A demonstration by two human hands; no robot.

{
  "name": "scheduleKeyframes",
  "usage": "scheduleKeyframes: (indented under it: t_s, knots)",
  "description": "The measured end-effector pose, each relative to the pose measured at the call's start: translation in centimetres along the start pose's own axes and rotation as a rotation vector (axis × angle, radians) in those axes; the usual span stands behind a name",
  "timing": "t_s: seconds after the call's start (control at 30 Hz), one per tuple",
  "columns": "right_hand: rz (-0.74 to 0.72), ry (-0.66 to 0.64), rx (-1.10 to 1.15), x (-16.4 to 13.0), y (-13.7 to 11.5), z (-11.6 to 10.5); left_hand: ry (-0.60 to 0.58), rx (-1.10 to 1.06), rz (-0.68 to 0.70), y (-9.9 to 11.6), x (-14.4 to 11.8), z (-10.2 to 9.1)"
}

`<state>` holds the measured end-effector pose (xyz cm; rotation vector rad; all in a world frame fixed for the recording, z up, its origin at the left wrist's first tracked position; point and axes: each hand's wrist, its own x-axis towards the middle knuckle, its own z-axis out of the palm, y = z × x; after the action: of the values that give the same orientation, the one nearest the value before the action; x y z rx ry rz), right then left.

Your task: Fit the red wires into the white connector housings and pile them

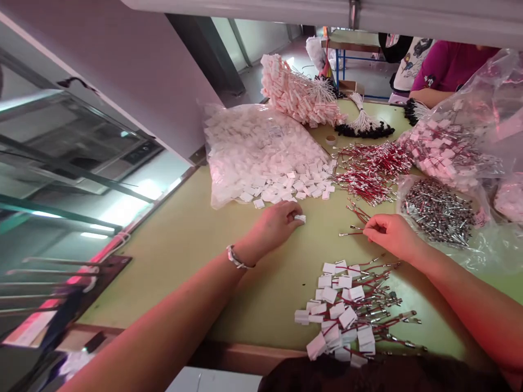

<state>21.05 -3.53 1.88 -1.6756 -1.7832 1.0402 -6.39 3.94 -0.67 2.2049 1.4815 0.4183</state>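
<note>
Between the thumb and fingers of my left hand (pixel 277 222) is a small white plastic connector housing (pixel 300 218). My right hand (pixel 386 233) pinches a short red wire (pixel 356 233) whose metal terminal points left. A few more red wires lie just behind those fingertips. Nearer me is a pile of white housings with red wires attached (pixel 337 310). Loose white housings (pixel 294 185) spill from a clear plastic bag (pixel 261 147) beyond my left hand. A heap of red wires with metal ends (pixel 368 171) lies beyond my right hand.
A bag of small dark metal-ended parts (pixel 439 209) sits at the right, below a bag of white pieces with red wires (pixel 443 147). Farther back are a pinkish-white connector bundle (pixel 296 90) and black-tipped white wires (pixel 365 122). A person in a purple top (pixel 453 68) sits across the table.
</note>
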Motion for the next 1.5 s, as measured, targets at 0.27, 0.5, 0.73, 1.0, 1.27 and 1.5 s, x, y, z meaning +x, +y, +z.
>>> scheduleKeyframes:
  t_s: [0.27, 0.5, 0.73, 1.0, 1.27, 1.5]
  knots:
    - [-0.078, 0.139, -0.048, -0.5, 0.1, -0.1, -0.185, -0.784, -0.100, 6.1, 1.3, 1.2]
    - [0.059, -0.024, 0.210, -0.6, -0.5, -0.6, -0.322, -1.071, -0.052, 7.6, 1.4, 4.3]
    - [0.292, -0.119, 0.386, -0.3, -0.2, -0.4, -0.298, -1.012, 0.038, 7.5, 0.8, 4.3]
    - [0.426, -0.320, 0.663, -0.5, -0.2, -0.4, -0.066, -0.705, 0.397, 8.1, -0.2, 4.1]
    - [0.159, -0.222, 0.380, -0.7, 0.1, 0.8, -0.281, -1.032, 0.199, 8.0, -0.2, 5.6]
    - [-0.064, -0.227, -0.113, -1.2, -0.3, 1.3, 0.224, 0.025, -0.149, 3.6, 2.5, -1.0]
